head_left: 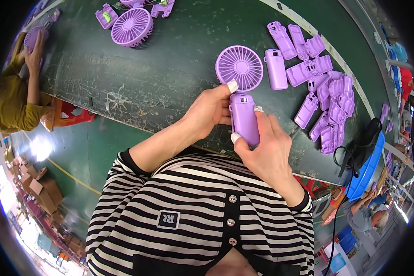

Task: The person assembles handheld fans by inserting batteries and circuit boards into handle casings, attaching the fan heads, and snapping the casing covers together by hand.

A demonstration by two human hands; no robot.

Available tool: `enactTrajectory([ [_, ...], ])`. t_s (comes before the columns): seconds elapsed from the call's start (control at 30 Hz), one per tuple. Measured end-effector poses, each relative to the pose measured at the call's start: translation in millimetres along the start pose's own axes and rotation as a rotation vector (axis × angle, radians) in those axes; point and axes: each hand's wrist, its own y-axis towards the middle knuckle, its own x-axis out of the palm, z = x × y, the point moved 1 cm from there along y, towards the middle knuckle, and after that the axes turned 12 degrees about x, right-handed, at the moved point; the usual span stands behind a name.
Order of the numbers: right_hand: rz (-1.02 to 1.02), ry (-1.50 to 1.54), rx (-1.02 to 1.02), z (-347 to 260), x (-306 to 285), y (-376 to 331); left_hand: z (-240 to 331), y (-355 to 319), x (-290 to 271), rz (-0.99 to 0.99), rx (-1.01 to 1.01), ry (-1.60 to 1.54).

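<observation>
Counted: 1 purple handheld fan (244,115) at the table's (170,69) near edge; purple handle shells (338,103) toward its right edge, overlapping, uncountable. Fan handle lies inside the grip, round head (241,68) beyond it. Left hand (209,110) clamped at neck, thumb uppermost; right hand (269,147) closed around handle, thumb and fingers on opposite sides. Forearms converge.

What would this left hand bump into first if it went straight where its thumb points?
Probably the round purple plastic fan head: the left hand has its thumb at the lower rim, though depth makes contact hard to confirm.
</observation>
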Motion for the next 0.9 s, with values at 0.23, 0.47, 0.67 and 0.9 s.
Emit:
enactTrajectory([
  [0.23,0.032,-0.017,-0.004,-1,5,4,1,0,3,0.006,0.012,-0.014],
  [0.47,0.058,-0.052,-0.030,1,9,3,2,0,3,-0.011,0.017,-0.023],
  [0.67,0.060,-0.050,-0.044,1,11,3,2,0,4,-0.005,0.017,-0.016],
  [0.9,0.066,-0.118,-0.070,2,12,3,1,1,5,0.001,0.017,-0.032],
])
